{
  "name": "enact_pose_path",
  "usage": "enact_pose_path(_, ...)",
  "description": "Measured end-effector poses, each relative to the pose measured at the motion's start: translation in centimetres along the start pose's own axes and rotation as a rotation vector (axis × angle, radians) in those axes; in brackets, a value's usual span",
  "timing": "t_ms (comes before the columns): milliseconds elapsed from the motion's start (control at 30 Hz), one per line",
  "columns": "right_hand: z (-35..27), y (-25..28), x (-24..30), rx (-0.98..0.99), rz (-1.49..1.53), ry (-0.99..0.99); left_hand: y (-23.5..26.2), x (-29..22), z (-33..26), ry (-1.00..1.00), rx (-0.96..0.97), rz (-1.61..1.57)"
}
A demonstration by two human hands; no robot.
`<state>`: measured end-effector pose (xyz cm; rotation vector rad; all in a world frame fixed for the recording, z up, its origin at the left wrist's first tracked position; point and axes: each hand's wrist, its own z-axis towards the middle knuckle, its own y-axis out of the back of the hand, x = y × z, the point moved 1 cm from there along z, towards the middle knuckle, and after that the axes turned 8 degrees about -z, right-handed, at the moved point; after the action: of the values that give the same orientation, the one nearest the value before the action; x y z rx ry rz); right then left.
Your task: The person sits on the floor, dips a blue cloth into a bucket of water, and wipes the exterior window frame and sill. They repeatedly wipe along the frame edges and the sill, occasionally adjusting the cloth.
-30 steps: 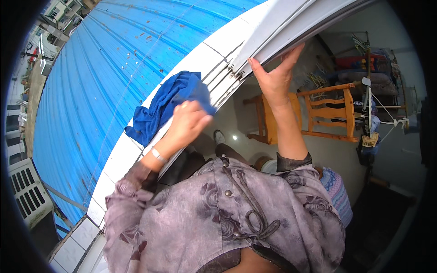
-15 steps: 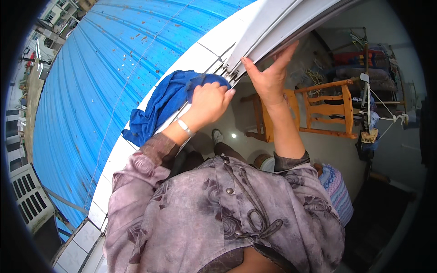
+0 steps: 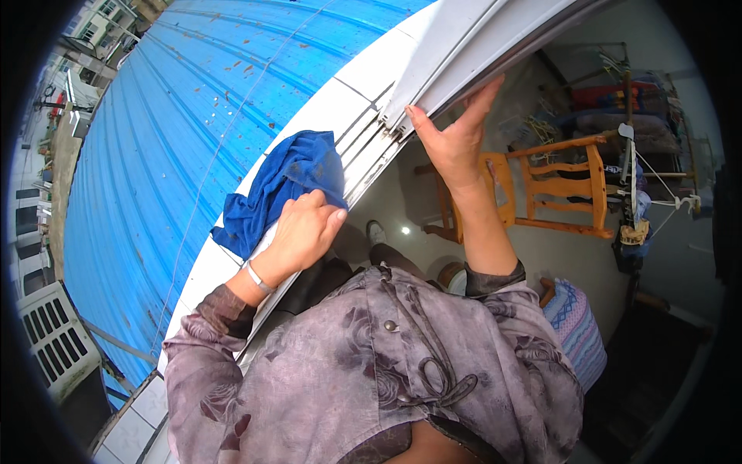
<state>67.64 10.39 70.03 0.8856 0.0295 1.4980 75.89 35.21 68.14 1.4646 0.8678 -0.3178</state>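
Observation:
My left hand is closed on a bunched blue cloth, pressing it along the window track. The cloth spreads over the white tiled sill on the outer side, and a darker, dirty patch shows near my knuckles. My fingertips are hidden in its folds. My right hand rests against the end of the white sliding window frame, thumb on the near side and fingers stretched up along the inner face. A bare stretch of track lies between the cloth and the frame.
Outside, a blue corrugated metal roof lies beyond the tiled sill. A white slatted unit stands at lower left. Indoors are a wooden chair, a patterned cloth cover and a rack of folded textiles.
My left hand has drawn the blue cloth back toward me along the track, away from the window frame, uncovering the rails. My right hand stays nearly in place on the frame.

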Motion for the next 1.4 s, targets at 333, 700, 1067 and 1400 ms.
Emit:
enact_pose_path(333, -0.5, -0.2, -0.4, 0.01, 0.027, -0.05, -2.2, -1.3, 8.3, 0.032, 0.003, -0.152)
enact_pose_path(700, -0.3, -0.5, -0.7, -0.016, -0.008, -0.004, -1.7, -1.9, 6.1, 0.061, -0.002, 0.066)
enact_pose_path(1067, -0.4, -0.4, -0.6, -0.017, 0.064, -0.033, -1.2, 2.4, -1.8, 0.106, -0.058, -0.113)
enact_pose_path(1400, -0.4, -0.2, -0.4, 0.02, 0.072, -0.061, -1.7, 0.6, 8.1, -0.339, -0.19, 0.13)
